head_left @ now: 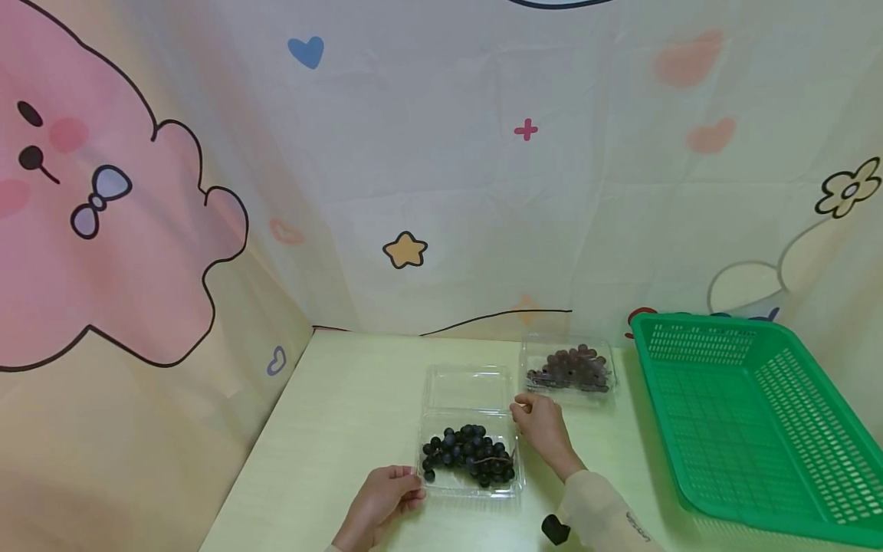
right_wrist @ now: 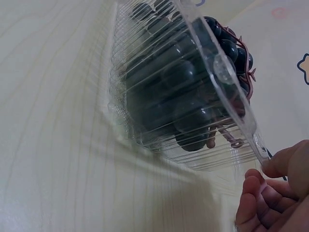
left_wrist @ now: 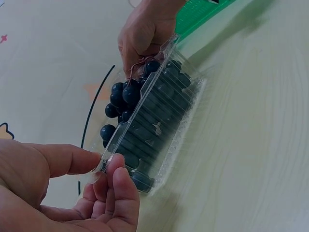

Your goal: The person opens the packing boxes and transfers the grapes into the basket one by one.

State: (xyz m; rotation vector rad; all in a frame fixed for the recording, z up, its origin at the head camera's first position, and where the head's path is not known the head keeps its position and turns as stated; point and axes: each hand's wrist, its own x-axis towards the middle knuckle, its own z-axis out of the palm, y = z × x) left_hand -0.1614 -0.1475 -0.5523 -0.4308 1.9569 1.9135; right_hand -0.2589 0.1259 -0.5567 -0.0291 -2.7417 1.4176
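Note:
Dark grapes point(head_left: 465, 452) on a reddish stem lie in the base of a clear plastic clamshell box point(head_left: 469, 491). Its lid point(head_left: 469, 383) is folded back flat, away from the person. With thumb and fingers, my left hand point(head_left: 386, 494) pinches the rim at the box's near left corner, seen close in the left wrist view. On the opposite side, my right hand point(head_left: 545, 429) pinches the rim near the hinge; the right wrist view shows its thumb point(right_wrist: 287, 162) on the rim and the other fingers curled below.
Behind the right hand stands a second clear box point(head_left: 527, 349) holding reddish-purple grapes point(head_left: 572, 368). A large green plastic basket point(head_left: 662, 429) occupies the right side of the pale table point(head_left: 310, 429). Printed cloth point(head_left: 455, 192) hangs along the table's back and left.

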